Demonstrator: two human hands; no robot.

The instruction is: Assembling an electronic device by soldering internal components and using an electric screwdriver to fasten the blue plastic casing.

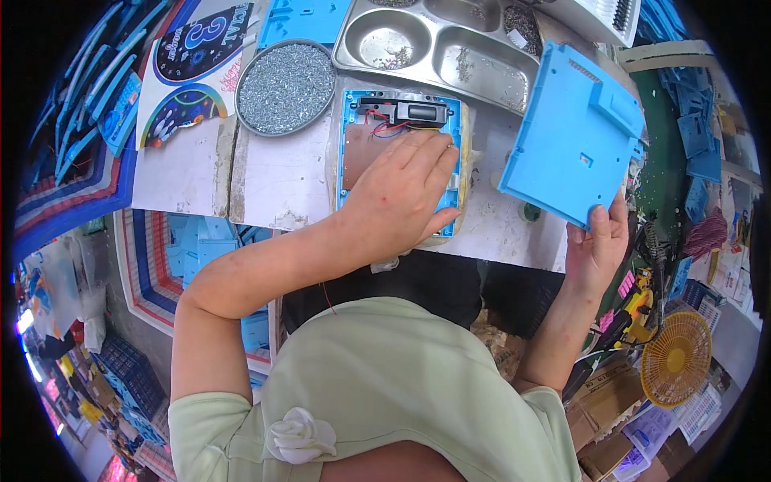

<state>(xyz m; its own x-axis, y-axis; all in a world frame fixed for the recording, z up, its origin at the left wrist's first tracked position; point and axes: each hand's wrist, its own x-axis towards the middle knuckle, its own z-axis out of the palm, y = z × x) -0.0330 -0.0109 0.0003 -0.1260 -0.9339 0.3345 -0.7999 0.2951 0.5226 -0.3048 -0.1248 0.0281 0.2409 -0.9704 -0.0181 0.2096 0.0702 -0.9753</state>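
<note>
A shallow blue plastic housing (454, 120) lies on the white worktable in front of me. Inside it are a brown board (363, 153), a black module (405, 111) along the far side, and thin red and blue wires (385, 128). My left hand (397, 189) rests over the housing's right part, fingers stretched out and thumb apart, hiding what lies beneath. In my right hand (598, 245) is a flat blue plastic panel (562, 132), pinched at its near corner. The panel is tilted, to the right of the housing, apart from it.
A round dish of small metal screws (287, 87) stands left of the housing. Behind is a steel compartment tray (446, 80) with small parts. Printed sheets (189, 88) lie at far left, beside stacked blue pieces (120, 112). A yellow fan (676, 359) stands at lower right.
</note>
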